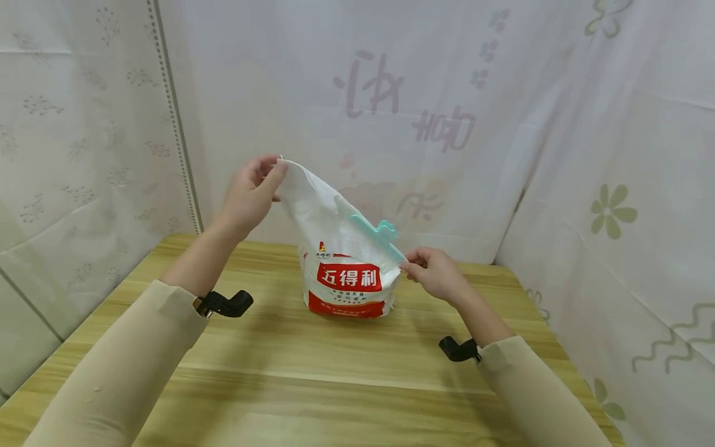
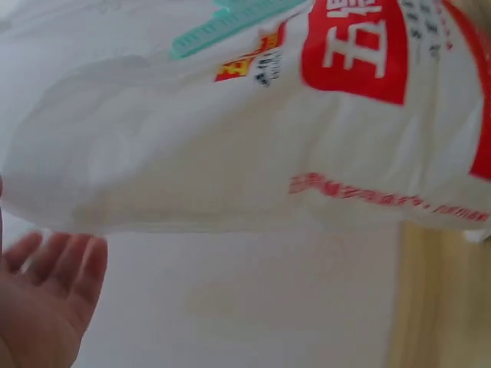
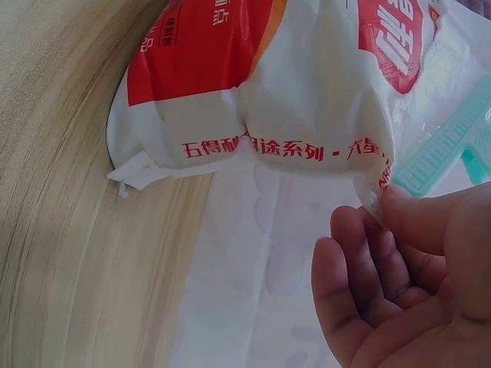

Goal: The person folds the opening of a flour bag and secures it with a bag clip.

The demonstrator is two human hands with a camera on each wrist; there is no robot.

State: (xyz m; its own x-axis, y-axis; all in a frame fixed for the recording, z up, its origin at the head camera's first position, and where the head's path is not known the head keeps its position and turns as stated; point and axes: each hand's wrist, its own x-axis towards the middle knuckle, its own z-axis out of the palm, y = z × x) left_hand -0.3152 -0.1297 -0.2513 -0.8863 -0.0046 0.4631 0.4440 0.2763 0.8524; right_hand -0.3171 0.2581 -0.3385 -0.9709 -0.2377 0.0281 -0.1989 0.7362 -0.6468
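In the head view a white and red flour bag [image 1: 349,276] stands upright on the table, its top edge slanting down from left to right. A teal bag clip [image 1: 380,236] lies along the right part of that edge. My left hand [image 1: 254,189] pinches the raised upper left corner between thumb and fingers. Lower down, my right hand [image 1: 438,273] pinches the opposite corner, close to the clip's lower end. In the right wrist view the thumb and fingertips [image 3: 349,222] hold the bag's corner. Only part of the left hand shows in the left wrist view, below the bag. The bag's contents are hidden.
The bag rests on a wood-grain table [image 1: 313,385]. Pale patterned curtains [image 1: 268,74] hang behind it and at both sides. A black wrist device [image 1: 226,304] sticks out from the left sleeve, and another black device [image 1: 458,349] from the right sleeve.
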